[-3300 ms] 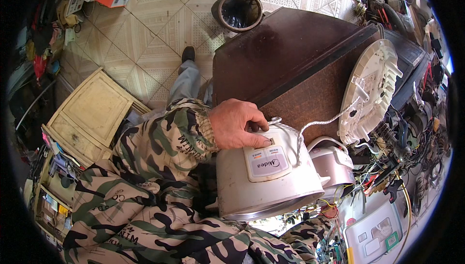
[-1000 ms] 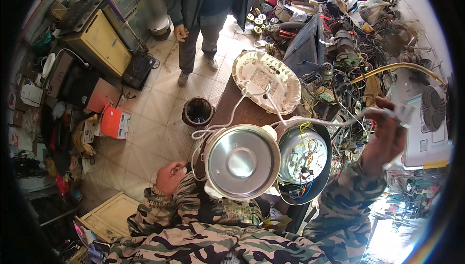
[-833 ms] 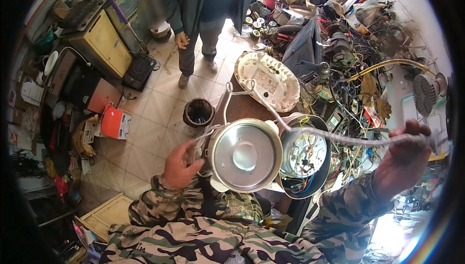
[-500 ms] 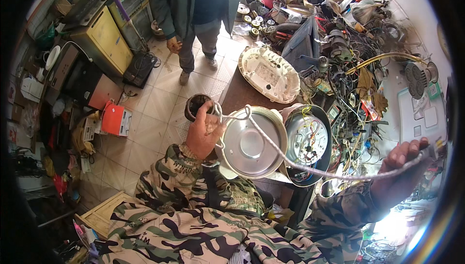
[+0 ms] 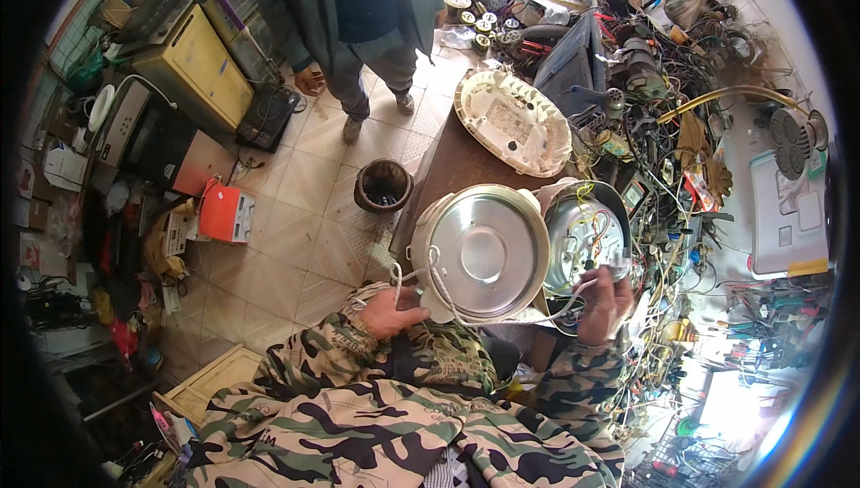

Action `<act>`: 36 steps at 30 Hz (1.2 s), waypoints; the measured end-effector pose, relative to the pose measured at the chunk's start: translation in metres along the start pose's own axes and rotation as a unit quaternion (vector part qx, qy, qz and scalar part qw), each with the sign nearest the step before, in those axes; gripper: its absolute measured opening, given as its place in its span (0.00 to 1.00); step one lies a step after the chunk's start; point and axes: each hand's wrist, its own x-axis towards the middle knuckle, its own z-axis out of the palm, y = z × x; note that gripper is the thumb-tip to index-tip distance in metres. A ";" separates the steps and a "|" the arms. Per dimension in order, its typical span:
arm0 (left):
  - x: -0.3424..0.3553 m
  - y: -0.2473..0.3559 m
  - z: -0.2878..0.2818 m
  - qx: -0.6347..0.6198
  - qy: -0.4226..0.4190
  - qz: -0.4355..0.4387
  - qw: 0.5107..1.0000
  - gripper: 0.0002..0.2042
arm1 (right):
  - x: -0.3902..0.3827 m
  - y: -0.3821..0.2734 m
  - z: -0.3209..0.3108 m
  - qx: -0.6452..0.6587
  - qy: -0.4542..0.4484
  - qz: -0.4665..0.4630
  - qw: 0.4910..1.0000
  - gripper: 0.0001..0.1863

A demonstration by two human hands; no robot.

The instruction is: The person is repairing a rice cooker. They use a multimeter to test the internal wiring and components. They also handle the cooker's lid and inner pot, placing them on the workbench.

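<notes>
My left hand (image 5: 389, 310) is closed on a white braided cord (image 5: 457, 315) at the near-left side of a cream rice cooker body with a silvery plate (image 5: 475, 250) on top. My right hand (image 5: 598, 314) grips the cord's end, which has a pale plug (image 5: 616, 264), over the right-hand appliance. That appliance, a pan-like housing, shows a metal plate (image 5: 573, 228) with coloured wires. Beyond both lies a cream plastic base cover (image 5: 503, 125), inner side up, on a dark brown wooden surface (image 5: 430, 174).
A person (image 5: 349, 22) stands ahead, hands apart from mine. A dark pot (image 5: 382, 185) sits on the tiled floor (image 5: 296, 219). A yellow cabinet (image 5: 193, 67) and red box (image 5: 222, 210) line the left. Piled parts and wires (image 5: 672, 165) crowd the right, beside a white panel (image 5: 786, 250).
My right hand has come leftward from the far right with the plug. My left hand rose, then dropped back toward me with the cord, whose loops now hang lower beside the cooker body.
</notes>
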 end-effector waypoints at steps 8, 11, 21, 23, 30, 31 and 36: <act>0.012 0.002 0.001 0.035 -0.051 -0.033 0.998 0.11 | -0.008 0.070 -0.004 -0.071 -0.029 0.094 0.993 0.09; 0.016 0.008 -0.005 0.072 0.000 0.006 0.997 0.09 | -0.008 0.080 0.004 -0.053 -0.053 0.106 0.992 0.11; 0.070 0.069 -0.061 0.062 0.156 0.126 0.978 0.12 | 0.011 0.070 0.052 -0.127 -0.124 0.053 0.983 0.10; 0.090 0.069 -0.077 0.105 0.155 0.147 0.971 0.12 | 0.020 0.065 0.060 -0.139 -0.141 0.046 0.979 0.09; 0.101 0.077 -0.089 0.262 0.212 0.203 0.919 0.17 | 0.097 0.036 0.091 -0.103 -0.095 0.057 0.989 0.13; 0.093 0.082 -0.090 0.315 0.226 0.194 0.901 0.17 | 0.118 0.041 0.087 -0.051 -0.080 0.042 0.995 0.13; 0.040 0.150 -0.064 0.203 0.204 0.167 0.943 0.11 | 0.207 0.019 0.089 -0.036 0.014 0.037 0.999 0.14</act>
